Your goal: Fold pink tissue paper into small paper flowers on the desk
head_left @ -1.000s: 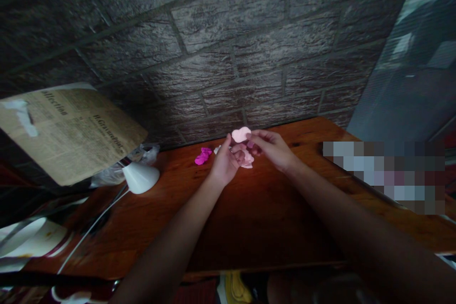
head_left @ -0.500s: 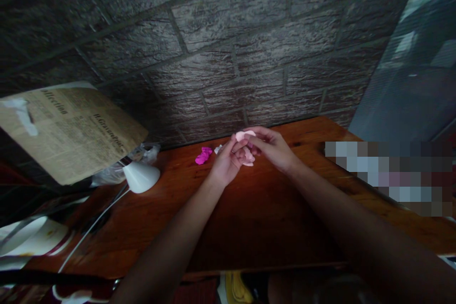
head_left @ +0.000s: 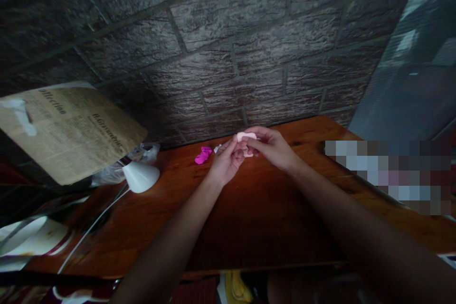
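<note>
Between my two hands is a pale pink, soft-looking piece, lifted above the wooden table; whether it is paper, cloth or clay I cannot make out. My left hand pinches its left end with thumb and fingertips. From the right, my right hand grips the other end, its thumb in front. More pale pink material shows below the fingers, partly hidden by them. Left of my hands, a bright magenta crumpled piece lies on the table, with a small white piece close beside it.
A newspaper-print panel leans at the left above a white cone-shaped base with a white cable. Behind the base sits a clear plastic bag. A white container stands lower left. The stone-block wall borders the table's back.
The fingers of my left hand have curled in closer. Less of the lower pink material shows below my hands. The magenta and white pieces have stayed in place.
</note>
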Available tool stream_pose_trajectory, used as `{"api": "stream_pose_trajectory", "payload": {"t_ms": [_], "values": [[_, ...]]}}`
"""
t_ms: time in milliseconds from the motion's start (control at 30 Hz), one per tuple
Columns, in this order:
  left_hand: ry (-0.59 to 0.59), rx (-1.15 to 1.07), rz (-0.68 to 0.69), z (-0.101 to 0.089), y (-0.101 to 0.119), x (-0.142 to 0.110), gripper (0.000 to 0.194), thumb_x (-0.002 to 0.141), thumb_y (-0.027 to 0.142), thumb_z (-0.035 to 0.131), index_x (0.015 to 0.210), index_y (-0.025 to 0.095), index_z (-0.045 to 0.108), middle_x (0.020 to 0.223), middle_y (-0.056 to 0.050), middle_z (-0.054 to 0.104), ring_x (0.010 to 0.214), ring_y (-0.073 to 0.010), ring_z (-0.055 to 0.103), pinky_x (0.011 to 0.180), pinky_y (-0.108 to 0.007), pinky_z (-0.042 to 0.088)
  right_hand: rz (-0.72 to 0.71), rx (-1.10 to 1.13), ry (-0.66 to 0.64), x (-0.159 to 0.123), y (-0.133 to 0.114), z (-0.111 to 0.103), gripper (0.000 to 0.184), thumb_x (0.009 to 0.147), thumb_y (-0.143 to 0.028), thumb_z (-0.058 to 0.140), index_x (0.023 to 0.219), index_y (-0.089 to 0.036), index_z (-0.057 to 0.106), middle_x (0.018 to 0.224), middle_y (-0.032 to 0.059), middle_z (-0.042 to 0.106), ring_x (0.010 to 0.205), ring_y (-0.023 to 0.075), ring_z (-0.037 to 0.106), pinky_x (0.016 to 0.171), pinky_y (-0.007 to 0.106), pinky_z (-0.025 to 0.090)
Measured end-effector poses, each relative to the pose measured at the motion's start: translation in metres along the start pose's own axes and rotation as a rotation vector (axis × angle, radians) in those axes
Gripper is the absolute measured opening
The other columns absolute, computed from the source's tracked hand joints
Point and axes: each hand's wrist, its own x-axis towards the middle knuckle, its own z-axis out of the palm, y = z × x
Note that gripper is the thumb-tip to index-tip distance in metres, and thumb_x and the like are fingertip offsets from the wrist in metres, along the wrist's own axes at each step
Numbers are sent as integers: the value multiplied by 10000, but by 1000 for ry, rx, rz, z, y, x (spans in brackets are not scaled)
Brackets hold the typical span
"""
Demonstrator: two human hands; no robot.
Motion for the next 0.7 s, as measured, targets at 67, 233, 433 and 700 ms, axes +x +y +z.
{"api": "stream_pose_trajectory", "payload": {"t_ms": [67,233,433,700], "values": [[5,-5,1,2,0,-1,138,834,231,783,759,138,714,656,-2,714,489,-26,537,481,-146,415,8,6,-3,0,0,1,314,751,-439,792,949,-215,695,724,-12,690,596,128,605,557,267,471],[25,-24,-32,4,-2,-2,262,808,361,813,770,132,691,583,21,664,481,-36,556,448,-140,400,20,22,11,0,3,2,330,740,-448,805,945,-212,697,726,-12,691,586,125,603,548,263,469],[7,49,3,2,-2,-1,330,788,375,829,679,136,629,542,44,604,420,-5,468,413,-128,350,20,-5,-23,-1,4,2,326,755,-452,799,943,-204,703,719,-9,684,608,133,610,578,276,485],[-39,255,270,0,-9,-1,551,727,601,803,559,161,518,453,67,466,372,-20,353,385,-181,233,30,24,-10,1,5,5,390,730,-508,806,898,-177,688,703,-11,676,570,107,581,557,252,470]]}}
